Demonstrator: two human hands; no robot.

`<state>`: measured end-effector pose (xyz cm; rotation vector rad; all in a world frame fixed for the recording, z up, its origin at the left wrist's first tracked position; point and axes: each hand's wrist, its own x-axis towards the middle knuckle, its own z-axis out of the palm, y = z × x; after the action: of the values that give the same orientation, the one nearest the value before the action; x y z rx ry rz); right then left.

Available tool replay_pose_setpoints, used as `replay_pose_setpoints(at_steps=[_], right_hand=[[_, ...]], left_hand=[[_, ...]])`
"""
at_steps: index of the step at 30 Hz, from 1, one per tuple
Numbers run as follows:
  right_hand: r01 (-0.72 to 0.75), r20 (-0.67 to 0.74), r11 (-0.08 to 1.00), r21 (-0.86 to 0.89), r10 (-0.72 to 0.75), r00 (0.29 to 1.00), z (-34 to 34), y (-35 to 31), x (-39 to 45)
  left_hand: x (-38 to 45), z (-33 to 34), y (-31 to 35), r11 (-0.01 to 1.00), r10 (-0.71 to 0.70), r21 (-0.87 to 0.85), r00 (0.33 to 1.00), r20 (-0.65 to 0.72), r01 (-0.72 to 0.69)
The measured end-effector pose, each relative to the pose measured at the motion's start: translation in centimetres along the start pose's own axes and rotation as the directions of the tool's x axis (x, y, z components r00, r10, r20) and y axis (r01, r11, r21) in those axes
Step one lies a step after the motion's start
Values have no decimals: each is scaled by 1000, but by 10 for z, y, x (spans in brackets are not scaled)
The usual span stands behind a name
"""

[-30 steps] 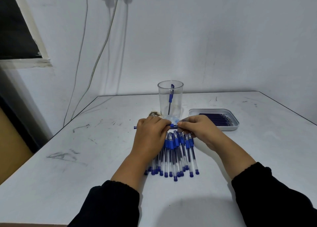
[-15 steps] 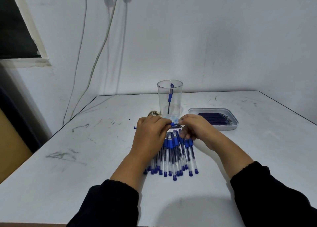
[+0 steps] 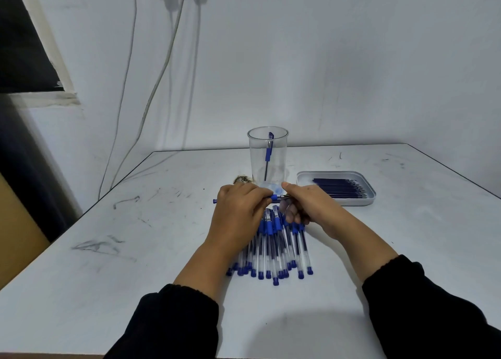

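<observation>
Left hand (image 3: pixel 238 209) gripped the pen (image 3: pixel 274 197) sideways, right hand (image 3: pixel 307 206) pinched its tip end. Probably screwing it together over the pile (image 3: pixel 273 250).

Left hand (image 3: pixel 238 210), right hand (image 3: pixel 307 206) on pen (image 3: pixel 275 197)

The bare left hand (image 3: pixel 238 212) and bare right hand (image 3: pixel 309 205) are held together, fingers (image 3: pixel 257 196) curled pinching; forearms (image 3: pixel 208 258) are angled toward one and eleven o'clock.

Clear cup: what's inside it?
One blue pen stands nearly upright inside the clear cup. The left hand and right hand cover the cup's foot, so anything lying at the bottom is hidden.
</observation>
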<state>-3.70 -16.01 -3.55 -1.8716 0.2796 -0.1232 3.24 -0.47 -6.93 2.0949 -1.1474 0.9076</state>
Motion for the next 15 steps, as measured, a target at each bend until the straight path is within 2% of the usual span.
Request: replay_pose_setpoints(at_steps=[4,15], right_hand=[[-6,21,996,91,4,1000,-1,-1,0],[5,-3,1000,-5,-5,1000,0,-3,-2]], left_hand=[[0,0,-1,1000,-8,4,1000,5,8],[-1,0,0,1000,3,-1,1000,12,-3]])
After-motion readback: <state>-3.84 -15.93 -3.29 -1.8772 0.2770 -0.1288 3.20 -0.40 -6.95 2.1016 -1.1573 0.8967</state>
